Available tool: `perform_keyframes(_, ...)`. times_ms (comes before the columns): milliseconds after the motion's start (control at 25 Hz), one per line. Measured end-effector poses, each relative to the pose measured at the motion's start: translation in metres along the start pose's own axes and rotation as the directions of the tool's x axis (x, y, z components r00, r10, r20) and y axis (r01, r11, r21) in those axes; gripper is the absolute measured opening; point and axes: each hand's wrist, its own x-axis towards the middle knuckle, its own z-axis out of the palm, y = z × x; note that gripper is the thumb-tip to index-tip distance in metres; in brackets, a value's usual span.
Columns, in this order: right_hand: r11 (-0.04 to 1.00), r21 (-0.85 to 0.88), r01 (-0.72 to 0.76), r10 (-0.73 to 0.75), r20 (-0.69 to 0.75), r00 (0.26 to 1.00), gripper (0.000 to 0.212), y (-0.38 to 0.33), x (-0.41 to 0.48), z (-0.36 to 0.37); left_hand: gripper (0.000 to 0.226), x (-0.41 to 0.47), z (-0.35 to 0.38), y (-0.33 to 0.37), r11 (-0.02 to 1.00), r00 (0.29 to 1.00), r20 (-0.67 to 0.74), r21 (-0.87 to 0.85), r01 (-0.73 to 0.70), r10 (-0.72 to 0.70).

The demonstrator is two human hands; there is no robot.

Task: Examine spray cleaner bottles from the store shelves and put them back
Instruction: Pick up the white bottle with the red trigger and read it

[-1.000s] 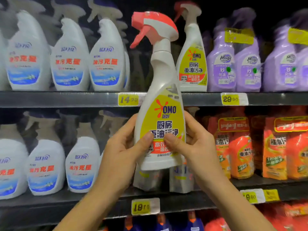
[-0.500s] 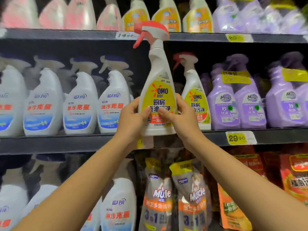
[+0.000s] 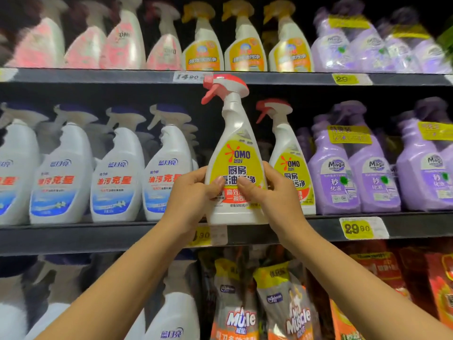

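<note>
A white OMO spray bottle (image 3: 235, 153) with a yellow label and a red trigger head stands upright at the front of the middle shelf (image 3: 98, 233). My left hand (image 3: 193, 195) grips its left side and my right hand (image 3: 272, 192) grips its right side, both thumbs pressed on the label. Its base is at the shelf's front edge; I cannot tell whether it rests on the board. A second identical OMO bottle (image 3: 289, 163) stands just behind and to the right.
White bottles with blue labels (image 3: 115, 173) fill the shelf to the left, purple Magic bottles (image 3: 353, 168) to the right. The upper shelf (image 3: 282, 78) is close above the trigger head. Mr Muscle refill pouches (image 3: 291, 310) hang below.
Both hands have carried the OMO bottle up from in front of the lower shelf and in toward the middle shelf, beside the other OMO bottle. The view has tilted upward.
</note>
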Motion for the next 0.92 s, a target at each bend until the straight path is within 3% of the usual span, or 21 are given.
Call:
perform_keyframes(160,0.996,0.062,-0.063,0.061,0.043,0.997,0.016,-0.005,-0.007,-0.006,0.014,-0.009,-0.002,0.008,0.998,0.996,0.068,-0.014,0.054,-0.053)
perform_keyframes(520,0.982,-0.102,-0.159,0.158,-0.014,0.987,0.023,0.007,0.027,0.003,0.025,0.025,-0.001,-0.003,0.989,0.988,0.044,-0.022,0.146,-0.145)
perform_keyframes(760,0.975,-0.214,-0.057,0.055,-0.015,0.998,0.029,0.020,0.033,0.008,0.032,0.036,0.002,-0.018,0.989,1.000,-0.010,0.149,0.005,-0.004)
perform_keyframes(840,0.942,-0.335,-0.005,-0.006,-0.031,0.999,0.031,0.027,0.032,0.009,0.034,0.037,0.002,-0.025,0.970,0.998,0.006,0.234,-0.068,0.068)
perform_keyframes(920,0.865,-0.502,0.030,-0.065,-0.051,0.997,0.045,0.034,0.032,0.013,0.039,0.038,0.004,-0.031,0.939,0.991,0.006,0.319,-0.127,0.132)
